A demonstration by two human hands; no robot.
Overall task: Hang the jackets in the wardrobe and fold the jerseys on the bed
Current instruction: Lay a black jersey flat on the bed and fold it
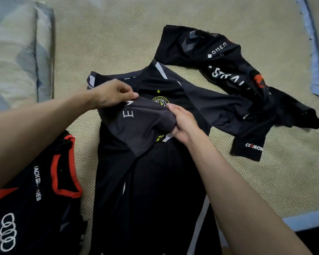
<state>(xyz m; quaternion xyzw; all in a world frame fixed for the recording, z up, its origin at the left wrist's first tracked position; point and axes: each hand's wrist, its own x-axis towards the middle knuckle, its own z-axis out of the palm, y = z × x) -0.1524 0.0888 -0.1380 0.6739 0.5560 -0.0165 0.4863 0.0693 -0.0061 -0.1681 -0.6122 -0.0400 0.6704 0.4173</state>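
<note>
While the jersey with the yellow crest (155, 181) lies spread on the bed (265, 181) under both hands, its grey sleeve (142, 126) is being folded in across the chest. Left of the left hand sits a jersey with red trim (35, 208), with a pillow (13, 52) beyond it. The left hand (112, 94) pinches the sleeve's upper edge; the right hand (182, 122) grips its bunched end. Right of the right hand, a crumpled jersey (238, 83) waits. By my reckoning folding is the step in hand; next, the sleeve needs laying flat, then the other sleeve wants bringing in.
</note>
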